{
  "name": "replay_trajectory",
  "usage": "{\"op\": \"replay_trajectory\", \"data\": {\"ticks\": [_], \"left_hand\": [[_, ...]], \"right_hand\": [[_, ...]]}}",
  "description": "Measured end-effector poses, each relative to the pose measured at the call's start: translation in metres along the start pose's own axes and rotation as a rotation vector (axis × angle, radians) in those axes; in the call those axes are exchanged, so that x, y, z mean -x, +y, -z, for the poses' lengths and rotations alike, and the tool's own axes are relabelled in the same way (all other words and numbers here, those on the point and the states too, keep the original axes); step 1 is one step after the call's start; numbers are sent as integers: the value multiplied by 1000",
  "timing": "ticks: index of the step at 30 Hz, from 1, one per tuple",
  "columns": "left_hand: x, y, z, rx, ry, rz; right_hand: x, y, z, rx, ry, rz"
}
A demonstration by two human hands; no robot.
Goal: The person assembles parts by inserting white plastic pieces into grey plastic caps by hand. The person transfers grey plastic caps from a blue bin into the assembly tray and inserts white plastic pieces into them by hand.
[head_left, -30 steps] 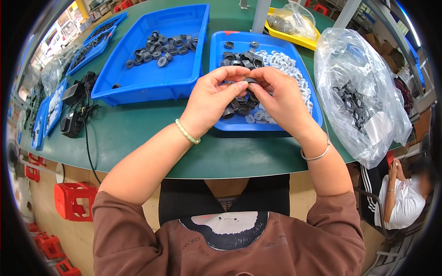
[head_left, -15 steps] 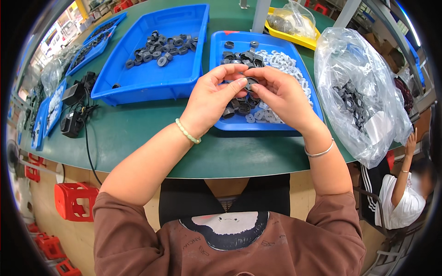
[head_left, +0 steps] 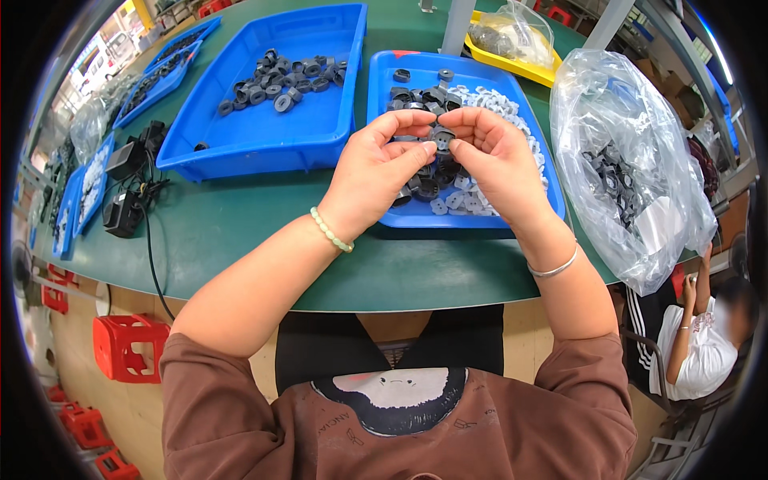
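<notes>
Over the smaller blue tray [head_left: 381, 88], a small round dark grey plastic part [head_left: 443, 140] sits between my fingertips. My left hand [head_left: 376, 164] is closed in a pinch on its left side, thumb at the lower edge. From the other side my right hand [head_left: 502, 164] pinches it with thumb and fingers. Beneath the hands lie dark ring-shaped plastic parts [head_left: 426, 189] on the tray's left and small translucent white plastic pieces [head_left: 460, 202] on its right. My fingers hide some of the tray's contents.
A larger blue tray [head_left: 264, 136] of dark round parts stands to the left. A clear plastic bag [head_left: 632, 160] of dark parts lies right. Black power adapters [head_left: 124, 212] with a cable sit far left. A yellow tray [head_left: 520, 68] stands behind; another person [head_left: 700, 344] sits at right.
My fingers have shifted slightly on the round part, and its face now shows more between my thumbs. The person at right has lowered a raised hand.
</notes>
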State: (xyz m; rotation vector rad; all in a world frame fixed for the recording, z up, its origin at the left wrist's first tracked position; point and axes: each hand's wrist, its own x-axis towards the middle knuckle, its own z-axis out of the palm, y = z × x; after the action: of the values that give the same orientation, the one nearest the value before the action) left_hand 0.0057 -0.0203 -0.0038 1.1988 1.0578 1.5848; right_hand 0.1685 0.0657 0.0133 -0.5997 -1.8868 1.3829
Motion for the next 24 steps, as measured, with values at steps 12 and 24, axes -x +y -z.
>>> {"op": "replay_trajectory", "data": {"ticks": [12, 24], "left_hand": [[4, 5, 1, 25, -24, 18], [2, 5, 2, 46, -27, 61]], "right_hand": [[5, -19, 6, 180, -78, 36], [3, -15, 6, 33, -124, -10]]}}
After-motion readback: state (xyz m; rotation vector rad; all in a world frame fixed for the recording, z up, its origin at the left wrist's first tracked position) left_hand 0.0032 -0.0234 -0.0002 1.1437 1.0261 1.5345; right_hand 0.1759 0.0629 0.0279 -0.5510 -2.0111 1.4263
